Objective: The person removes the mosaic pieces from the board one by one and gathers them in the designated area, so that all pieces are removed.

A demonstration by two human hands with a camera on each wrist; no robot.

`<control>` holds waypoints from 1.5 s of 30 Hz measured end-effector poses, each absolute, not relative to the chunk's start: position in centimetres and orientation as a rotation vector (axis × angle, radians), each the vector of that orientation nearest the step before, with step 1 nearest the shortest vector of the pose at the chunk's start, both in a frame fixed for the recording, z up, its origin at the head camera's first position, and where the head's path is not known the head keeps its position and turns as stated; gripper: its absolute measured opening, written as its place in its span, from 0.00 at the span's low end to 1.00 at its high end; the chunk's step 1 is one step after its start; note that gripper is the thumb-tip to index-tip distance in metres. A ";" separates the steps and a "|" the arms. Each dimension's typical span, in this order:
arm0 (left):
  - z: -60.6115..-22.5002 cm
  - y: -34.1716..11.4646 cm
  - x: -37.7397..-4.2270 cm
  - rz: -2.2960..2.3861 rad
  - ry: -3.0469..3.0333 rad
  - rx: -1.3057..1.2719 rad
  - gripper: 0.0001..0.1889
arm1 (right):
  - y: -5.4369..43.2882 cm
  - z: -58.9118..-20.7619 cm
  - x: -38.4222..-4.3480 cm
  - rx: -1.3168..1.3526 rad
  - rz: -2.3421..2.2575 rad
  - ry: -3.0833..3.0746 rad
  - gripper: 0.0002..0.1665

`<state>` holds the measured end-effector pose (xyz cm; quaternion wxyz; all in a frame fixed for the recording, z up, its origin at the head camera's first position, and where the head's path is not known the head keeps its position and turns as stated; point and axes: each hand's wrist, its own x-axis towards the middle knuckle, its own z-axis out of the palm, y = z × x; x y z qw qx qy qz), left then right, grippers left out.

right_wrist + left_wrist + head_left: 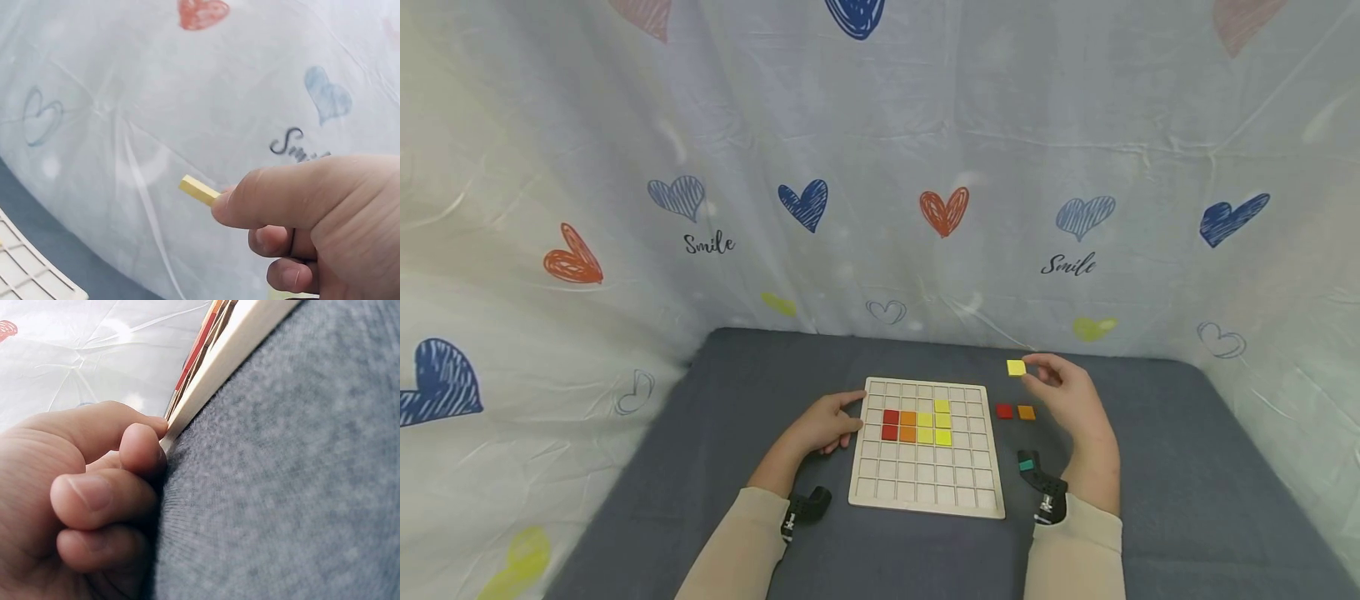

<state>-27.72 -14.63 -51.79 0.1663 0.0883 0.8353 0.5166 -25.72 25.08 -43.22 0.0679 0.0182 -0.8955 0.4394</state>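
My right hand [1070, 400] pinches a small square yellow tile [1016, 367] between thumb and fingertips, raised to the upper right of a pale wooden grid board [925, 510]. The right wrist view shows that tile edge-on [199, 190]. At the board's left edge, my left hand [820, 423] touches the rim with index finger and thumb; its other fingers are bent. On the board, red tiles [891, 417], orange tiles [907, 418] and several yellow tiles [942, 421] sit in neighbouring cells.
A loose red tile [1004, 411] and an orange tile [1026, 412] lie on the dark grey cloth [760, 358] right of the board, below the right hand. A white curtain [880, 125] printed with hearts hangs behind and at both sides.
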 end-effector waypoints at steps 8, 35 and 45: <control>-51.7 -14.6 -27.7 1.467 2.379 0.246 0.34 | 27.8 -44.4 -25.2 -0.050 1.312 -2.778 0.25; -51.8 -14.6 -27.8 1.452 2.389 0.240 0.33 | 31.1 -50.1 -26.3 -0.345 1.262 -2.944 0.22; -51.8 -14.6 -27.7 1.467 2.378 0.240 0.33 | 30.7 -49.7 -26.1 -0.314 1.244 -2.914 0.25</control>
